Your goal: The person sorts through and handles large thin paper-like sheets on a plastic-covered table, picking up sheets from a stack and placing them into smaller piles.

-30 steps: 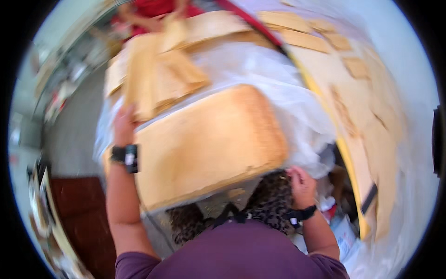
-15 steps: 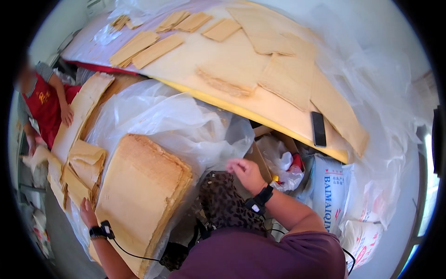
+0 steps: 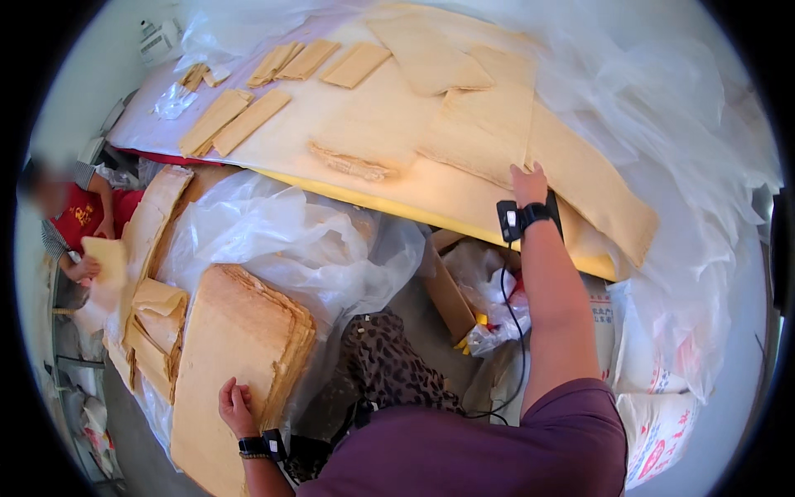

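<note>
Tan sheets (image 3: 484,124) lie overlapping on the yellow-edged table (image 3: 373,199), the right hand (image 3: 530,184) at their edge; I cannot tell whether its fingers pinch one. The left hand (image 3: 237,406), loosely curled and empty, is over a thick tan stack (image 3: 219,331). A cardboard box (image 3: 447,298) below holds clear plastic (image 3: 476,265) with red and yellow bits (image 3: 481,318); nearby white sacks (image 3: 654,435) hide their contents.

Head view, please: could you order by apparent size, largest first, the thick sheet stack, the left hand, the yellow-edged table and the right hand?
1. Yellow-edged table
2. Thick sheet stack
3. Left hand and right hand: they look alike in size, so I do not rank them.
</note>
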{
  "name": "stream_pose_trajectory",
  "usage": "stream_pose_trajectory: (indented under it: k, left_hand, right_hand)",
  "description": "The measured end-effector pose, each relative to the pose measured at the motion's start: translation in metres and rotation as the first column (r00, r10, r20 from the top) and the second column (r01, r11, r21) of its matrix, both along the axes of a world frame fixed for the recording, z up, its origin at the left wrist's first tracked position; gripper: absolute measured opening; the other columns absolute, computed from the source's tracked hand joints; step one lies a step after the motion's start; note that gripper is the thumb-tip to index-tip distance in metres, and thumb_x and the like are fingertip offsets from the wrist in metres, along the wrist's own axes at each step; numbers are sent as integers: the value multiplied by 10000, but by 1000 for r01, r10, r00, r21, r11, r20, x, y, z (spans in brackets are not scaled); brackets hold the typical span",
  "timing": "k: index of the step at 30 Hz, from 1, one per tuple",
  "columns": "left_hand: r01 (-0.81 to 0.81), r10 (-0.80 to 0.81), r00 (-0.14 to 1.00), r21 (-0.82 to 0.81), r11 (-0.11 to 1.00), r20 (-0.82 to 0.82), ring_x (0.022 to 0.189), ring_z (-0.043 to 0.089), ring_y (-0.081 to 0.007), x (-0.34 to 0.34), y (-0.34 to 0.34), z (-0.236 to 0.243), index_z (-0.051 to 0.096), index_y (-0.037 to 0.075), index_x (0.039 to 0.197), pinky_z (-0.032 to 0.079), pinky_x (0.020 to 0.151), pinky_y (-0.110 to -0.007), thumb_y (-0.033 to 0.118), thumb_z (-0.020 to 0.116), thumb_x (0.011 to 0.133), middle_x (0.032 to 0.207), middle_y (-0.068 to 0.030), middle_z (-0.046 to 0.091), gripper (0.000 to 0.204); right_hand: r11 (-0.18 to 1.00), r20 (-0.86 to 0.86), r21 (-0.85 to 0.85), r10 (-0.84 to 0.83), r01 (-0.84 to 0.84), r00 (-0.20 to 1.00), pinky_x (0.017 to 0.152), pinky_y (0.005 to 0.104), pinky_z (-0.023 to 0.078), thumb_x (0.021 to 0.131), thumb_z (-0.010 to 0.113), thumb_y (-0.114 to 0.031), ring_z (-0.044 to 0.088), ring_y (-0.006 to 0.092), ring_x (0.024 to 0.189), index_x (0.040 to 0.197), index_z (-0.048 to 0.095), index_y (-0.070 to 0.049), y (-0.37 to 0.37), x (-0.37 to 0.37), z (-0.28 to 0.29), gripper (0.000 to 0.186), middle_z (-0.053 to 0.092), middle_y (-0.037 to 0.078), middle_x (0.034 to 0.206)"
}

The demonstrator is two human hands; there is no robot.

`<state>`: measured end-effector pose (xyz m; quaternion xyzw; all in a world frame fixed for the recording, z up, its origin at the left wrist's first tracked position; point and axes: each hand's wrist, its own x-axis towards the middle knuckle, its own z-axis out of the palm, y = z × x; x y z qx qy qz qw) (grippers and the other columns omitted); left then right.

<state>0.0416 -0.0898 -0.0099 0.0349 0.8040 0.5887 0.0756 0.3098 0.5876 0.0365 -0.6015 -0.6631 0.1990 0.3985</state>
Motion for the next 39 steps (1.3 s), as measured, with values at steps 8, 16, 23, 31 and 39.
stream_pose_trajectory:
  k: [8, 16, 23, 31, 39]
  left_hand:
    - [-27, 27, 1000, 55, 998, 8, 576, 474, -31, -7, -9, -19, 651, 58, 1102, 385, 509, -168, 82, 536, 989, 754, 2, 607, 164]
    - [-37, 31, 998, -103, 994, -61, 576, 470, -39, 0, 6, 2, 656, 38, 1091, 377, 509, -177, 60, 528, 976, 743, 2, 591, 174]
    - [-41, 37, 998, -62, 997, -58, 595, 494, -47, -4, -3, -10, 653, 26, 1093, 412, 541, -181, 62, 531, 978, 759, -7, 605, 172]
    - [-47, 42, 996, -70, 996, -74, 588, 489, -44, -4, -4, -10, 655, 38, 1091, 407, 535, -181, 68, 537, 980, 758, -5, 603, 165]
    - [-20, 4, 994, -139, 990, -113, 579, 496, -49, -2, 7, 1, 658, 41, 1047, 409, 523, -193, 72, 554, 966, 732, -1, 600, 136]
  right_hand:
    - [710, -673, -545, -54, -445, 738, 466, 254, 520, 821, 782, -252, 593, 154, 559, 878, 624, -67, 55, -5, 12, 250, 606, 33, 675]
    - [692, -565, -648, -156, -318, 810, 469, 209, 496, 911, 693, -307, 619, 130, 658, 961, 598, -93, 77, 3, 4, 239, 643, 56, 811]
    - [997, 280, -79, -3, 26, 960, 943, 439, 487, 868, 682, -380, 620, 366, 1075, 1225, 577, 27, 38, -15, 13, 551, 648, 215, 1172]
    - [657, 448, 63, 654, -751, 609, 998, 426, 453, 827, 711, -360, 568, 338, 1179, 1282, 571, -80, -79, -169, 1, 552, 603, 188, 1259]
    - [646, 539, 37, 630, -762, 560, 709, 458, 517, 863, 614, -358, 661, 332, 812, 807, 696, -90, -71, -195, 17, 287, 694, 128, 842]
